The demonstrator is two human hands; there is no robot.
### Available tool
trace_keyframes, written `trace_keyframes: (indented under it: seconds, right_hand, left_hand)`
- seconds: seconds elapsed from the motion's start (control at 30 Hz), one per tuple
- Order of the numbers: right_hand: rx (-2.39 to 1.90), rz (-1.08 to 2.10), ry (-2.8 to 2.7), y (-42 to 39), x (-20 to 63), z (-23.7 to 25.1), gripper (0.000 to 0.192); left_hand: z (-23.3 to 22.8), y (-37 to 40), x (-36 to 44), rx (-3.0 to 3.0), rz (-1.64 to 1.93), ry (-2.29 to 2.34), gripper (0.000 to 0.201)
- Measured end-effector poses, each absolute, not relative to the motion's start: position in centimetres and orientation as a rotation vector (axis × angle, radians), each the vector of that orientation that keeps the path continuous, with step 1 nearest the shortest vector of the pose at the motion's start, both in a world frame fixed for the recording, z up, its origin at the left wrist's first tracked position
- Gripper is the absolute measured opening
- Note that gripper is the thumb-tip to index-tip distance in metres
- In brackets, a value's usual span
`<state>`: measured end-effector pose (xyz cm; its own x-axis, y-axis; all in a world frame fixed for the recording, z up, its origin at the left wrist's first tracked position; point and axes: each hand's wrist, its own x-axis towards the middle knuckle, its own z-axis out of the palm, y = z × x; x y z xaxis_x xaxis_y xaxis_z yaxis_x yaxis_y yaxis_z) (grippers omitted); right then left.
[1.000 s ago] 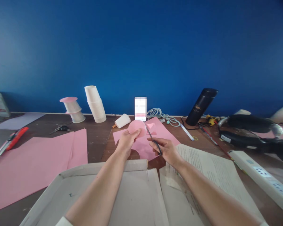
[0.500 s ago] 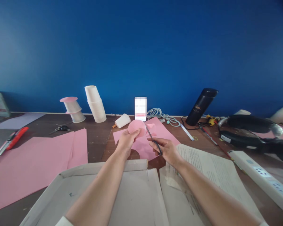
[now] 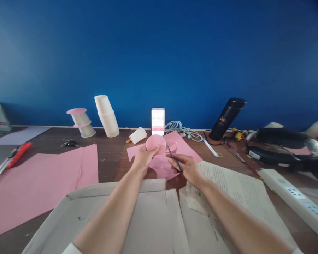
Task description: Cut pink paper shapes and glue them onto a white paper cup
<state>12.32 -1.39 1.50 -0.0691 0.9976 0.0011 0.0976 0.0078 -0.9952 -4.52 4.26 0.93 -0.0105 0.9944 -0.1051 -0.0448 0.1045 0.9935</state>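
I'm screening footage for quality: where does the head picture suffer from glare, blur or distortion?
Head view: the phone glares near-white, partly masked by squares; cup stack and bottle lean apart, probably wide-lens distortion; print on the sheet is too soft to read; the wall looks paler at left, darker at upper right.

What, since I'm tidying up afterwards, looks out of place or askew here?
One white paper cup lies on its side just left of the lit screen, while the stacked cups nearby stand on end. No spill shows around it. The black flask and that stack seem to lean, though that may be lens distortion.
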Motion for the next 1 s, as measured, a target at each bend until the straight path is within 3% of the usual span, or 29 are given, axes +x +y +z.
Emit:
trace_keyframes:
  seconds: [1.0]
  right_hand:
    - [-1.217,1.218,-1.308,-1.52,12.22,1.87,0.044]
  left_hand:
    - [1.69,3.83,-4.49,1.065,1.148,1.211,0.047]
